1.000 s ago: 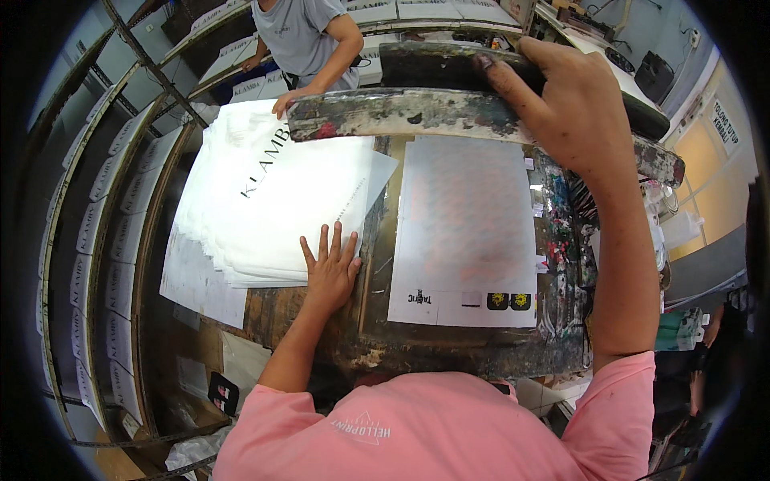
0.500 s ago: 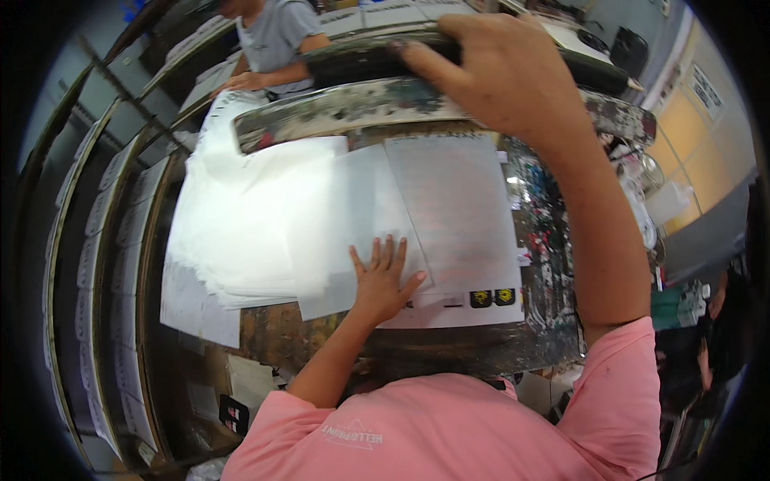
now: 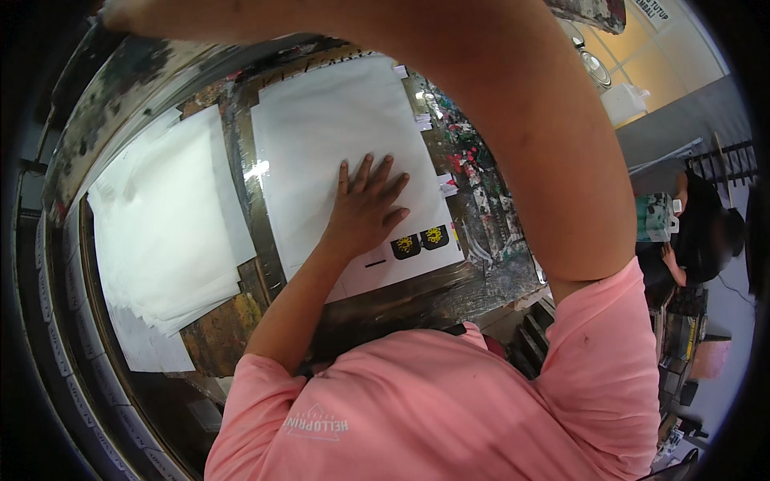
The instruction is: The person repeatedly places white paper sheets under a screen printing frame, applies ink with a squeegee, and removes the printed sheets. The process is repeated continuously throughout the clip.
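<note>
My left hand [image 3: 367,207] lies flat with its fingers spread on a thin white sheet [image 3: 329,120]. Beneath its lower edge shows a printed sheet with two black patches bearing yellow designs [image 3: 420,241]. My right arm reaches across the top of the view to the upper left, where my right hand [image 3: 132,20] is partly cut off at the rim. Its fingers are largely hidden, beside a raised, paint-stained wooden frame [image 3: 120,88]. To the left of the white sheet rests a fanned stack of blank white paper [image 3: 164,216].
The worktable [image 3: 489,232] is crusted with coloured paint, and small paper tabs [image 3: 447,185] stick out at the sheet's right side. Racks of printed sheets [image 3: 120,409] stand at the left. At the far right another person [image 3: 702,232] is near a teal-and-clear container [image 3: 654,216].
My view has turned rightward. My right hand has shifted to the upper-left rim. The skewed thin sheet now lies nearly square over the printed one, with my left hand still flat on it.
</note>
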### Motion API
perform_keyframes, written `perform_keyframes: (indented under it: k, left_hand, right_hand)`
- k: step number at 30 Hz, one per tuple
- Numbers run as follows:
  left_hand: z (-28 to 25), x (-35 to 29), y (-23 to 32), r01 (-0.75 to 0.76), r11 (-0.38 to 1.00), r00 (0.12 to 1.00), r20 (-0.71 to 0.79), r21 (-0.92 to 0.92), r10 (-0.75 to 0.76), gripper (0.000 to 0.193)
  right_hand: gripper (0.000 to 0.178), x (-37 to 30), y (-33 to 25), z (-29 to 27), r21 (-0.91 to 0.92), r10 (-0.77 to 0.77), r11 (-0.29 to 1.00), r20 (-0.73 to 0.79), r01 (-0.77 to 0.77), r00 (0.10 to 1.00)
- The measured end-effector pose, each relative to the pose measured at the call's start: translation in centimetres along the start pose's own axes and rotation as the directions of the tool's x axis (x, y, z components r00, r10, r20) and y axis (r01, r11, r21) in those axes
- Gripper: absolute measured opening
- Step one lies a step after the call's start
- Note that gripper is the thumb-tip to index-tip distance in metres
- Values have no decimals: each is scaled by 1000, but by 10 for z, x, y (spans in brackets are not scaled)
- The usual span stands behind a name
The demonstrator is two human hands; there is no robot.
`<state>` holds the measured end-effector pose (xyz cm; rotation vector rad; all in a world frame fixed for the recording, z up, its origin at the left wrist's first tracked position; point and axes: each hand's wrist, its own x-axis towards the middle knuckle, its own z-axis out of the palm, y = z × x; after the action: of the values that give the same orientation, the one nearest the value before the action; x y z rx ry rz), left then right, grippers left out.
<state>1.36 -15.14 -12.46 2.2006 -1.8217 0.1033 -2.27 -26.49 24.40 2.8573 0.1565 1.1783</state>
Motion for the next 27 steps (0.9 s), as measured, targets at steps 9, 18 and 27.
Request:
perform_keyframes:
  k: [9, 18, 27]
  left_hand:
    - [-2, -1, 13, 10, 998, 997, -77, -66, -16, 67]
    - [-74, -49, 0, 175, 947, 934, -258, -269, -246, 70]
    - [-207, -175, -29, -66, 177, 573, -182, -982, -799, 115]
  right_hand:
    - [52, 28, -11, -4, -119, 75, 991, 158, -56, 985]
    - [57, 17, -6, 2, 61, 76, 995, -3, -76, 997]
    - [86, -125, -57, 34, 12, 51, 998, 359, -59, 932]
